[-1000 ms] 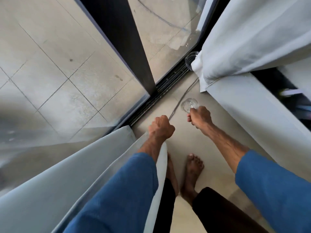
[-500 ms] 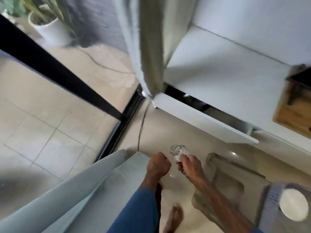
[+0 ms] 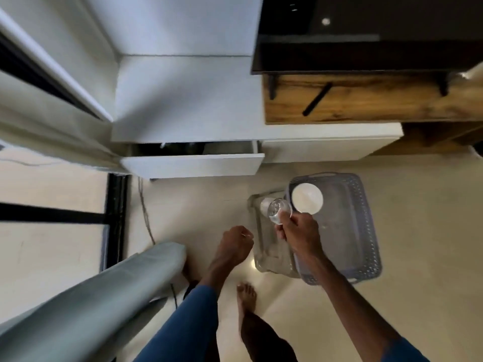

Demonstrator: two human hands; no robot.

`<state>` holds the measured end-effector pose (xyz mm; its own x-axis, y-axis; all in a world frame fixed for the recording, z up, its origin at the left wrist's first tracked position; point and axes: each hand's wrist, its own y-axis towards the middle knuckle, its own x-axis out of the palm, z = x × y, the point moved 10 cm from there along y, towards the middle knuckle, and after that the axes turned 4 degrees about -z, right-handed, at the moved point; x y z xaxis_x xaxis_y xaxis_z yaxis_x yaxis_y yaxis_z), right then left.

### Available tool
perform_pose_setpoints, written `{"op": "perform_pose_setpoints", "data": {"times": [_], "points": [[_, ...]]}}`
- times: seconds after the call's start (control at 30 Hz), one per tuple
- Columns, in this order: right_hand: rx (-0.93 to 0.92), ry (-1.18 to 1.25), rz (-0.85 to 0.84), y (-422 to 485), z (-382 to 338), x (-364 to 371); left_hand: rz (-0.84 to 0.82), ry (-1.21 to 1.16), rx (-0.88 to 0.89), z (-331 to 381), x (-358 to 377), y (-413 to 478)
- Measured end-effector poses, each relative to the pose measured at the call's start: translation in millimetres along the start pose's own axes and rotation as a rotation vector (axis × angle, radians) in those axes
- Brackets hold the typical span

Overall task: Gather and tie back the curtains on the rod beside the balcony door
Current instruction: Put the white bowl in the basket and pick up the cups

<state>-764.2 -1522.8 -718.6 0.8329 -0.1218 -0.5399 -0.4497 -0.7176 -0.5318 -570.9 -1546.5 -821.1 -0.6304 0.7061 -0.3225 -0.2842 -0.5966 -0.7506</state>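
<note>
Since a moment ago the view has swung right, off the balcony door [image 3: 116, 218]. Nearest, the grey curtain [image 3: 104, 291] hangs bunched at lower left, apart from the left hand [image 3: 236, 244], a curled fist with nothing seen in it. The right hand [image 3: 298, 231] grips a clear glass [image 3: 278, 211] over the grey basket [image 3: 366, 231]'s left rim. Beyond, a white drawer [image 3: 193, 165] stands open.

The grey curtain [image 3: 91, 296] running off the lower-left edges, pale curtain [image 3: 52, 131] blurring at the left, left hand [image 3: 234, 246] curling over and hiding its palm, right hand [image 3: 298, 236] covering part of the glass [image 3: 277, 212].
</note>
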Motion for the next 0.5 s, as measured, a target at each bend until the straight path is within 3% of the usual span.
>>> {"op": "perform_pose_setpoints", "data": {"times": [0.23, 0.5], "points": [[0.216, 0.160, 0.358, -3.1, 87.8, -125.2, -0.024, 0.200, 0.153, 83.4, 53.5, -12.6], [0.436, 0.317, 0.335, 84.1, 148.2, -115.7, -0.011, 0.252, 0.231, 109.1, 66.6, 20.3]]}}
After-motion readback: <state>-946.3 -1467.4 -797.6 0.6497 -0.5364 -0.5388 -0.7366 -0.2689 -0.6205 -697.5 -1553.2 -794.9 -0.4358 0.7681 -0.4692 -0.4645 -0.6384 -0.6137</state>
